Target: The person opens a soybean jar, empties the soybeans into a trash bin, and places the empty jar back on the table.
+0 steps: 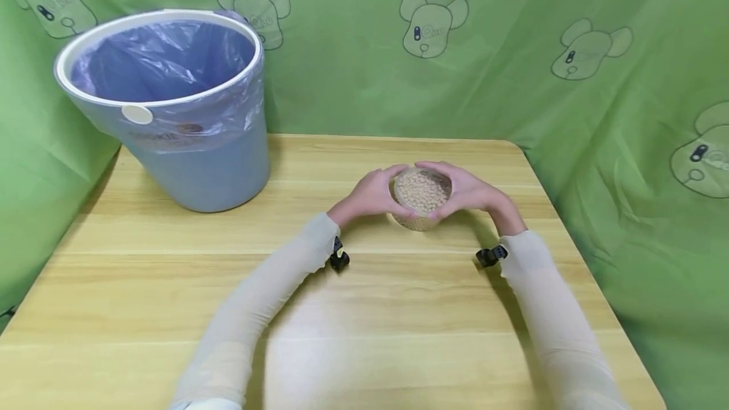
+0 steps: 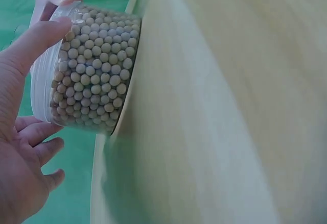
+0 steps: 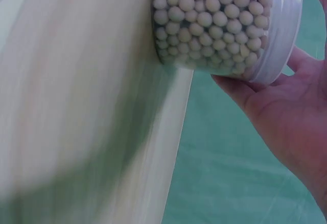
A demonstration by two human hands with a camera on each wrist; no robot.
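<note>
A clear round plastic jar [image 1: 421, 191] full of small beige balls is upright toward the far right part of the table. Its side and pale lid rim show close up in the left wrist view, where the jar [image 2: 94, 71] meets the wood at its base. My left hand [image 1: 377, 193] grips it from the left, thumb on the near side and fingers round the far side. From the right, my right hand [image 1: 464, 190] holds it the same way. Both thumbs nearly meet at the front. In the right wrist view the jar [image 3: 214, 25] hides part of the right fingers.
A blue-grey trash bin [image 1: 211, 176] lined with a translucent bag stands at the table's back left. The wooden table [image 1: 364, 309] ends at a green curtain [image 1: 353, 81] printed with bear heads. A small black wrist camera [image 1: 339, 258] sits on the left sleeve, another [image 1: 490, 255] on the right.
</note>
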